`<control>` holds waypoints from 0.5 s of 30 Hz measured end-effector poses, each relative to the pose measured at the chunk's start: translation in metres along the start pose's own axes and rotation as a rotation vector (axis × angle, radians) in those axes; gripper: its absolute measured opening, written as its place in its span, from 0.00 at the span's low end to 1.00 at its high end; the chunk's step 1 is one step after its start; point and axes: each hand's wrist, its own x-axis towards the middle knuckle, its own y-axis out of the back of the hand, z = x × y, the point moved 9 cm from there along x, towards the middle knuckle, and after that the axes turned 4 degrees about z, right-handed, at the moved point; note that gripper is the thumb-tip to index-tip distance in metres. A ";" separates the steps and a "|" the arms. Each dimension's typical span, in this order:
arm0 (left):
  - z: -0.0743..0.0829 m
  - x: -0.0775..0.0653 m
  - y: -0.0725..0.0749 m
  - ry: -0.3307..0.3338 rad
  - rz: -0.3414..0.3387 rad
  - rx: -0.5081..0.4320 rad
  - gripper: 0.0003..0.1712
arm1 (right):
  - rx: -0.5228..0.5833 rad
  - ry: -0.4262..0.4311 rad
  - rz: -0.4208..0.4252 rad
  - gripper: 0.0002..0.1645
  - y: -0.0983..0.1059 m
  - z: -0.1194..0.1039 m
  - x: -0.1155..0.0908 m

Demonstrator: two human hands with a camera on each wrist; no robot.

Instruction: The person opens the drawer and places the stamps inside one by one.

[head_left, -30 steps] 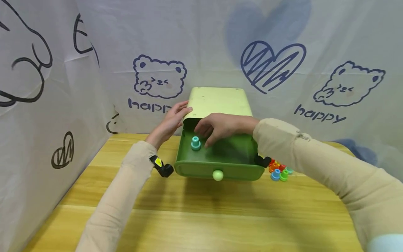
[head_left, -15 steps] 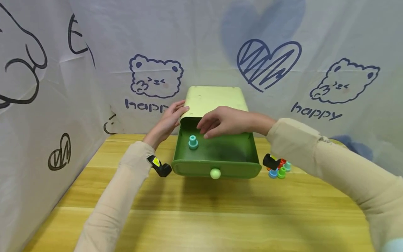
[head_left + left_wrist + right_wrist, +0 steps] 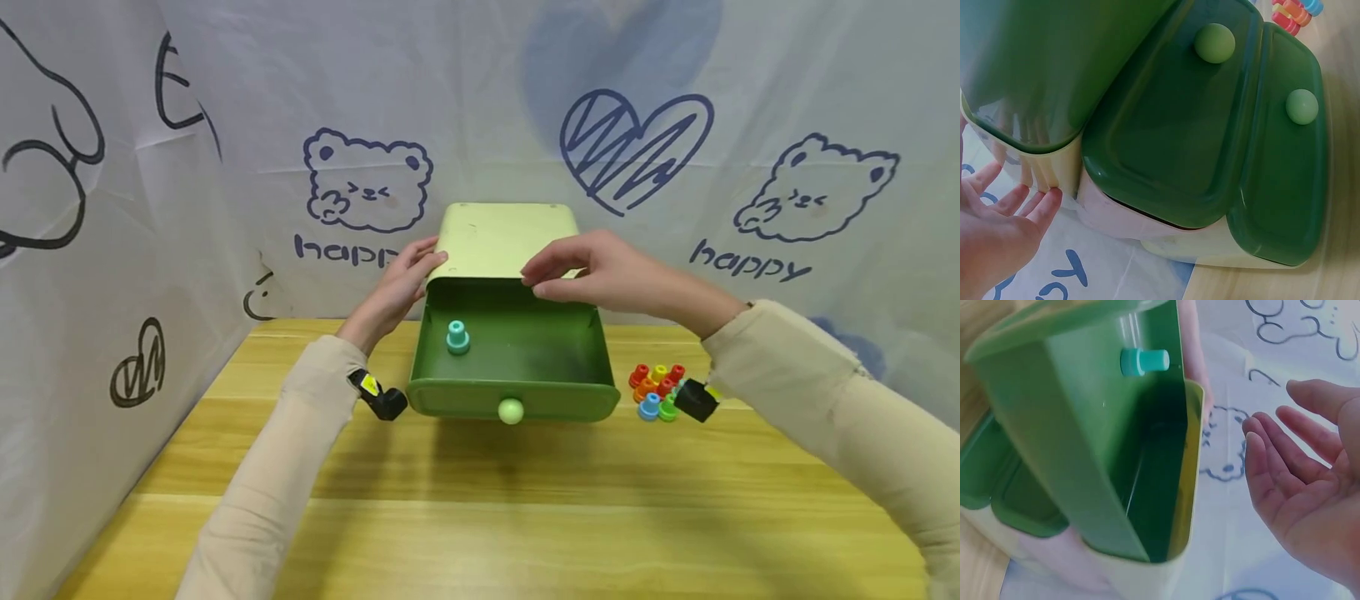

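A small drawer cabinet with a pale yellow top (image 3: 510, 237) stands against the cloth backdrop, its top green drawer (image 3: 517, 400) pulled out. Inside that drawer, on the left, a teal stepped peg (image 3: 457, 337) stands upright; the right wrist view shows the same peg (image 3: 1144, 361). My left hand (image 3: 401, 283) rests along the cabinet's left side, thumb at the top edge, and its fingertips (image 3: 1054, 194) lie against the side wall. Above the drawer's back right, my right hand (image 3: 600, 271) hovers with relaxed fingers, holding nothing in the right wrist view.
Several coloured pegs (image 3: 651, 407) are grouped on the wooden table (image 3: 480, 517) to the right of the cabinet, partly behind the right wrist camera (image 3: 696, 400). Two closed drawers with round knobs (image 3: 1215, 43) sit below the pulled-out one. Cloth with drawings (image 3: 367, 192) hangs behind.
My right hand has risen out of the drawer and moved right, away from the teal peg, which stays standing inside. My left hand has stayed at the cabinet's side.
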 end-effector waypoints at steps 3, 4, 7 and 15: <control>0.000 -0.001 0.001 0.001 0.004 0.002 0.35 | -0.002 -0.037 0.060 0.17 0.012 0.007 -0.013; 0.000 -0.001 0.001 0.001 0.005 0.001 0.35 | -0.002 -0.060 0.083 0.17 0.016 0.010 -0.017; 0.000 0.000 0.001 0.002 0.004 0.002 0.35 | -0.004 -0.124 0.149 0.18 0.030 0.020 -0.032; 0.000 -0.001 0.000 0.003 0.007 0.009 0.35 | -0.021 -0.209 0.295 0.20 0.056 0.051 -0.065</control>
